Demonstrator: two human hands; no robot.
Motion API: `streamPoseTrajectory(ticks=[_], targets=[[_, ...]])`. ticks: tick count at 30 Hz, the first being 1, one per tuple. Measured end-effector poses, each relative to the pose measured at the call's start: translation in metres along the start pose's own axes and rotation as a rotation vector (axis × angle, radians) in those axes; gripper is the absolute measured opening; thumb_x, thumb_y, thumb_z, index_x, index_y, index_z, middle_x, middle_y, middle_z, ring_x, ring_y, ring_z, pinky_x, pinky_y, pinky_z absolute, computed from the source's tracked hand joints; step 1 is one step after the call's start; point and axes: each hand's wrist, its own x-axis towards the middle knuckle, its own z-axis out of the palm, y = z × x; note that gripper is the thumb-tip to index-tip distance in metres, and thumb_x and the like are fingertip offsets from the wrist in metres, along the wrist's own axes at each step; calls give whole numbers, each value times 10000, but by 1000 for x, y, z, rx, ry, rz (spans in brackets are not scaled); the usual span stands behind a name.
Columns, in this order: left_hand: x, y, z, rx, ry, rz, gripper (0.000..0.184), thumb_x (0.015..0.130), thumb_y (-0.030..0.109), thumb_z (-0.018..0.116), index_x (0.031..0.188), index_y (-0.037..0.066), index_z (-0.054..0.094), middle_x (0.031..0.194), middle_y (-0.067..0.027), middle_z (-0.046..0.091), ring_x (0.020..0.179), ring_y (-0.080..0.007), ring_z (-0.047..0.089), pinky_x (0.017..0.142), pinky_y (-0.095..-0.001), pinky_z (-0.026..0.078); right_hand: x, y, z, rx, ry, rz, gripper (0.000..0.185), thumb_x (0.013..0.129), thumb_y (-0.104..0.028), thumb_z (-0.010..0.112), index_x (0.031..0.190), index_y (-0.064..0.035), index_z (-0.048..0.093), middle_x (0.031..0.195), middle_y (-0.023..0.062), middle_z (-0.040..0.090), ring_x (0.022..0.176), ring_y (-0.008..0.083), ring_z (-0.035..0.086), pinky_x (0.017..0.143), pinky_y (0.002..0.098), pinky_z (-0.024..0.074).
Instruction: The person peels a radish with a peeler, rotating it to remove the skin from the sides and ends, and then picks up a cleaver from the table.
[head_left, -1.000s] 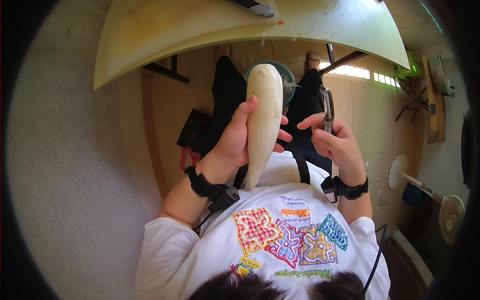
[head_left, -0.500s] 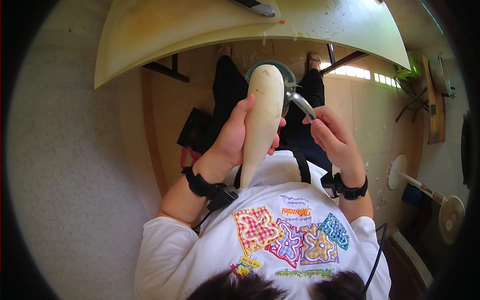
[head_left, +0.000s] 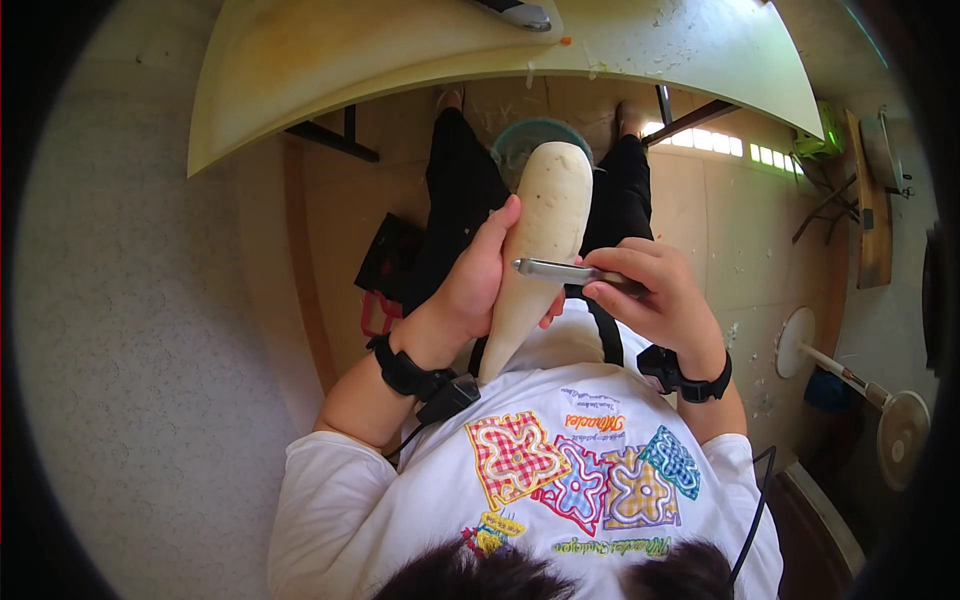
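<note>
A long white daikon radish [head_left: 552, 195] tilts over my lap, its thick end up and away from me and its thin tip near my shirt. My left hand [head_left: 478, 278] is wrapped round its middle, thumb along the near side and fingertips showing at the far side. In my right hand [head_left: 660, 295] is a metal peeler [head_left: 548, 270], gripped by its handle. The peeler's head lies across the radish at mid-length, over or against its surface; exact contact cannot be told. The radish looks pale and smooth, with a few small dark spots.
Ahead stands a table [head_left: 690, 55], with a knife-like tool [head_left: 518, 14] and wet scraps on it. A teal basin [head_left: 510, 137] sits on the floor between my feet. Electric fans [head_left: 902, 440] are at the right, near scraps on the floor.
My right hand has brought the peeler from beside the radish's upper part to across its middle, toward me. The radish's thick end has swung slightly right and lower.
</note>
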Motion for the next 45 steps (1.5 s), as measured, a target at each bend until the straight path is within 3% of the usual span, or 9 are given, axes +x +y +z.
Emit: streamPoseTrajectory(ticks=[3,9,12,15,36,38,45], targets=[[-2,1,0,-9,-7,-29,739,979,692,289,1126,38,601,826,-132,679,569,-255,663,478,-364,537,-2,0,0,-45,1,-46,216,806,-119,787,984,-27,709,710,86,603,585,230,587,523,327,443],[-7,1,-3,88,-27,-45,843,931,777,281,1058,19,629,752,-132,663,546,-234,659,457,-343,534,-8,1,0,-74,-4,-68,219,796,-127,795,977,-38,711,693,81,589,570,229,574,506,332,432],[-8,-3,-11,112,-124,-92,848,938,769,258,1179,26,588,878,-132,668,505,-232,639,413,-338,527,-10,0,3,-86,20,-92,223,791,-124,797,978,-40,709,692,76,590,569,226,573,508,329,438],[-9,-4,-1,71,3,-81,841,934,768,283,1186,23,582,855,-128,668,495,-224,643,410,-320,540,-12,5,3,-97,68,-100,221,791,-117,795,978,-39,706,697,72,598,569,219,572,506,327,443],[-14,-9,-7,61,-89,-85,797,938,751,333,1253,43,520,863,-134,627,529,-201,655,417,-295,536,-10,8,2,-162,208,-94,183,804,-90,786,956,-30,706,659,59,583,516,180,518,471,304,401],[-20,-11,1,80,-100,-105,788,934,752,342,1256,55,521,868,-135,629,529,-200,653,423,-293,535,-8,11,-2,-198,331,-29,164,813,-87,773,947,-24,704,648,59,578,508,177,512,474,297,396],[-25,-14,2,161,-74,-109,760,928,748,372,1258,80,525,888,-137,639,528,-190,642,424,-280,512,-7,12,-9,-186,276,-11,132,833,-85,759,936,-26,701,625,62,554,509,173,499,483,295,379]])
